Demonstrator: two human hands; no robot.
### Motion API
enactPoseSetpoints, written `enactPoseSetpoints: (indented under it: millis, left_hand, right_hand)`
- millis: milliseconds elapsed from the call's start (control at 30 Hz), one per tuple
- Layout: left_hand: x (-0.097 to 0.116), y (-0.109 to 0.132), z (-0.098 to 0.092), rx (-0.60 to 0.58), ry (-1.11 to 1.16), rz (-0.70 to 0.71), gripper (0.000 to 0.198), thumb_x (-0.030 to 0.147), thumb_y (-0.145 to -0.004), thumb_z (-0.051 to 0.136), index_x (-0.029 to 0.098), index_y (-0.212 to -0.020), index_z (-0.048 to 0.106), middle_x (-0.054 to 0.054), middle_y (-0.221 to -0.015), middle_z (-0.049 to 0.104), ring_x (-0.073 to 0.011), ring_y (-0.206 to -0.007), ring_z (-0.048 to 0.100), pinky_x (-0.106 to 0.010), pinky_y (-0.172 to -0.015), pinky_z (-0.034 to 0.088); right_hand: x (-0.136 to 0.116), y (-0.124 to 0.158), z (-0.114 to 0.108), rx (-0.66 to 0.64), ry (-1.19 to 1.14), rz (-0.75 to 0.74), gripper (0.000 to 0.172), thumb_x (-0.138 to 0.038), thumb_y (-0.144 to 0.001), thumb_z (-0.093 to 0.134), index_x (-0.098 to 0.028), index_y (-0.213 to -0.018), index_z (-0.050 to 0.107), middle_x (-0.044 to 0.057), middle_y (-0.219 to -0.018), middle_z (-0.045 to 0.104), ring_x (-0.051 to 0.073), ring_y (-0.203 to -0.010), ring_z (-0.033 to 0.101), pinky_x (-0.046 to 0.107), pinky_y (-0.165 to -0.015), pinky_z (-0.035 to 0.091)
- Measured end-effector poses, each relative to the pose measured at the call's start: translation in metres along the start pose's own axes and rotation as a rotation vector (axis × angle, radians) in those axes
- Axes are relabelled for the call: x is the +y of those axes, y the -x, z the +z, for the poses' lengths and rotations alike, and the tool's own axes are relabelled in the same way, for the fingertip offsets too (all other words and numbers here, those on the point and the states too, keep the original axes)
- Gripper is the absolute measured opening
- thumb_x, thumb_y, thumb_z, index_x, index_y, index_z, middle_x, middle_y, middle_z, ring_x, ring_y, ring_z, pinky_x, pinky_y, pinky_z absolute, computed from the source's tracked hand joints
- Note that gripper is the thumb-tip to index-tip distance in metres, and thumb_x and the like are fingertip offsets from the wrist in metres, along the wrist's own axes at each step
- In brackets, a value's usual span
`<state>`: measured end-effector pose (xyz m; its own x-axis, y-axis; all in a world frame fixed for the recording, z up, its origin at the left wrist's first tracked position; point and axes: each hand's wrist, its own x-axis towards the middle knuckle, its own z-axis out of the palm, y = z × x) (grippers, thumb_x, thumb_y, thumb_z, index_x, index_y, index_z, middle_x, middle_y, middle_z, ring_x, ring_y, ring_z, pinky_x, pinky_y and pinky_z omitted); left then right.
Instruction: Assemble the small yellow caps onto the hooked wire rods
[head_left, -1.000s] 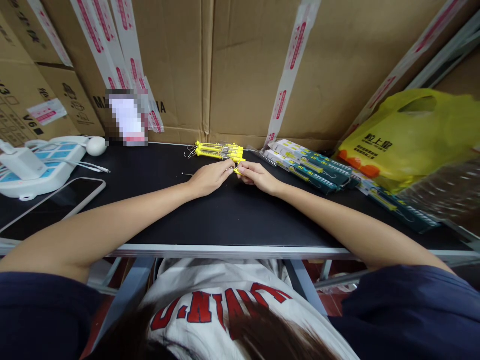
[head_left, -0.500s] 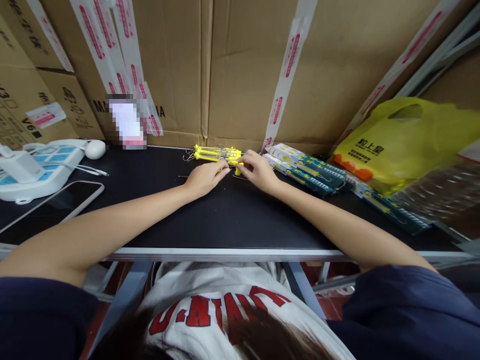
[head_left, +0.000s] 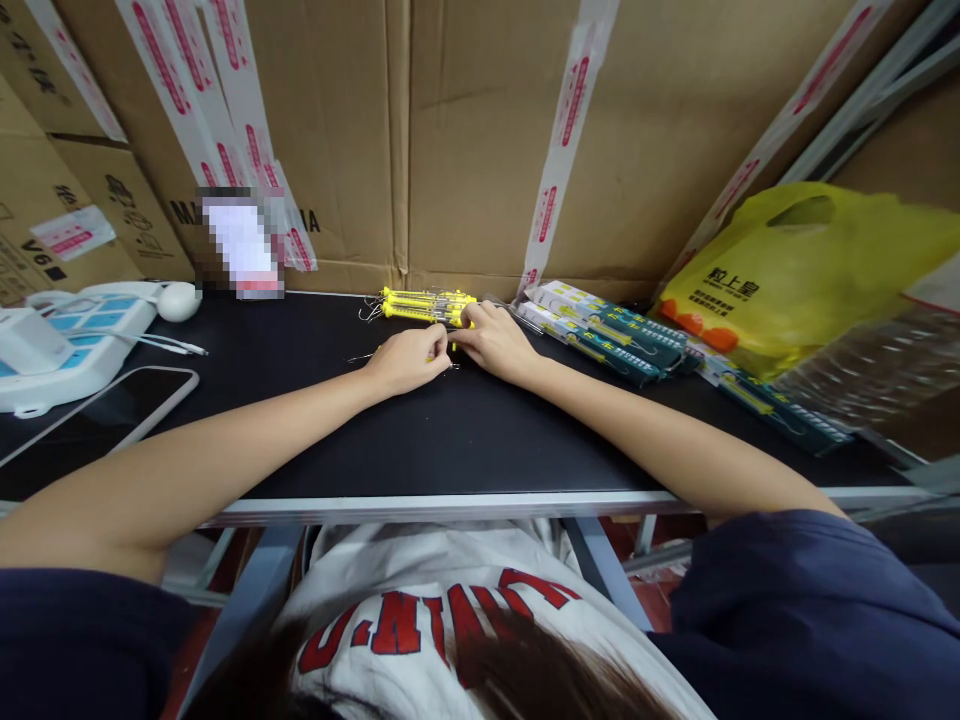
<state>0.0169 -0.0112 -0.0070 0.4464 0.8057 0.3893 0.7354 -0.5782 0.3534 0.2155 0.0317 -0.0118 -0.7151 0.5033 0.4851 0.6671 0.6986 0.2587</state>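
- The left hand (head_left: 411, 358) is closed, and between its fingers there is a yellow tool (head_left: 430, 357), mostly hidden by them.
- This tool is above the middle of the black table (head_left: 450, 440), in front of the pile (head_left: 424, 303). A thin metal wire shows at the left of the hand, and a small metal hook shows just below the fingertips.
- The right hand (head_left: 496, 342) is bent, palm down, just beside the left one. A little yellow shows under its fingers; whether it is grasping something, I cannot tell.
- The pile is made of similar yellow tools, lying side by side near the carton (head_left: 487, 150), with their hooks toward the left. Its right end is near the fingers of the right hand, and I cannot tell if they touch.
- To the right of this hand lie several flat packs (head_left: 600, 325), white and green, some overlapping.
- Farther right stands a yellow bag (head_left: 795, 270), with orange things showing near its bottom.
- On the left side of the table, a phone (head_left: 97, 425) lies flat, close to a white power strip (head_left: 112, 340). A charger (head_left: 34, 350) sits on this strip.
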Motion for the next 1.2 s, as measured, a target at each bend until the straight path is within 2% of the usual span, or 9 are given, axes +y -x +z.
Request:
enactPoseSetpoints:
  millis: [133,233,367,467,600,733,967,1067,1200]
  left_hand:
    - [-0.001,-0.001,0.001,-0.006,0.006,-0.002,0.004,0.022,-0.077,0.052,0.021,-0.081,0.053,-0.001,-0.073,0.062,-0.0172,-0.066,0.055,-0.029,-0.060,0.036]
    - [-0.002,0.000,0.002,0.033,0.021,0.026,0.006,0.022,-0.081,0.051,0.021,-0.087,0.053,0.000,-0.074,0.061,-0.0162,-0.066,0.055,-0.029,-0.061,0.037]
    - [-0.005,0.000,0.003,0.087,0.063,0.101,0.007,0.023,-0.089,0.046,0.020,-0.092,0.051,-0.002,-0.080,0.061,-0.0153,-0.070,0.055,-0.029,-0.066,0.040]
    - [-0.006,-0.001,0.003,0.100,0.113,0.158,0.010,0.026,-0.093,0.043,0.019,-0.093,0.050,-0.003,-0.084,0.062,-0.0154,-0.072,0.056,-0.029,-0.069,0.042]
    - [-0.007,-0.001,0.003,0.109,0.155,0.192,0.016,0.032,-0.097,0.039,0.019,-0.095,0.049,-0.003,-0.088,0.063,-0.0160,-0.077,0.058,-0.030,-0.073,0.044]
    - [-0.006,-0.001,0.003,0.115,0.145,0.173,0.019,0.033,-0.097,0.038,0.019,-0.101,0.051,-0.004,-0.090,0.063,-0.0172,-0.082,0.060,-0.031,-0.078,0.045]
    - [-0.007,-0.002,0.003,0.103,0.130,0.134,0.022,0.027,-0.096,0.040,0.018,-0.113,0.052,-0.005,-0.091,0.066,-0.0180,-0.081,0.062,-0.032,-0.077,0.047]
    - [-0.008,-0.003,0.004,0.090,0.109,0.139,0.024,0.022,-0.095,0.041,0.017,-0.116,0.052,-0.006,-0.094,0.067,-0.0194,-0.087,0.064,-0.034,-0.083,0.048]
    - [-0.009,-0.004,0.006,0.126,0.051,0.137,0.024,0.019,-0.093,0.044,0.017,-0.115,0.054,-0.009,-0.112,0.066,-0.0215,-0.104,0.063,-0.037,-0.094,0.048]
  right_hand:
    - [-0.001,0.002,0.000,0.005,0.018,0.024,0.031,-0.014,-0.093,0.048,-0.021,-0.112,0.072,0.015,-0.107,0.058,0.027,-0.095,0.042,0.037,-0.075,0.029]
    - [-0.004,0.008,-0.004,0.037,-0.048,0.015,0.031,-0.013,-0.093,0.044,-0.019,-0.107,0.071,0.014,-0.105,0.059,0.027,-0.093,0.043,0.038,-0.076,0.031]
    - [-0.011,0.016,-0.012,0.072,-0.203,-0.031,0.028,-0.029,-0.098,0.042,-0.018,-0.102,0.068,0.011,-0.102,0.059,0.024,-0.089,0.045,0.038,-0.079,0.034]
    - [-0.016,0.015,-0.012,0.082,-0.286,-0.040,0.031,-0.041,-0.099,0.043,-0.018,-0.095,0.064,0.011,-0.097,0.059,0.023,-0.086,0.045,0.037,-0.079,0.036]
    - [-0.017,0.013,-0.008,0.145,-0.416,-0.007,0.027,-0.039,-0.099,0.044,-0.019,-0.087,0.058,0.009,-0.090,0.059,0.021,-0.084,0.047,0.034,-0.078,0.038]
    - [-0.011,0.013,-0.006,0.217,-0.575,0.086,0.025,-0.039,-0.098,0.046,-0.020,-0.085,0.054,0.006,-0.084,0.059,0.019,-0.080,0.048,0.032,-0.077,0.039]
    - [-0.001,0.013,-0.012,0.325,-0.823,0.308,0.034,-0.049,-0.097,0.045,-0.019,-0.081,0.049,0.002,-0.076,0.054,0.015,-0.070,0.048,0.030,-0.070,0.039]
    - [0.000,0.013,-0.013,0.375,-0.876,0.340,0.039,-0.055,-0.097,0.044,-0.020,-0.081,0.047,0.001,-0.074,0.054,0.014,-0.070,0.049,0.030,-0.069,0.040]
    - [-0.001,0.012,-0.011,0.456,-0.938,0.369,0.041,-0.059,-0.096,0.044,-0.022,-0.081,0.046,0.000,-0.072,0.053,0.014,-0.068,0.051,0.030,-0.068,0.042]
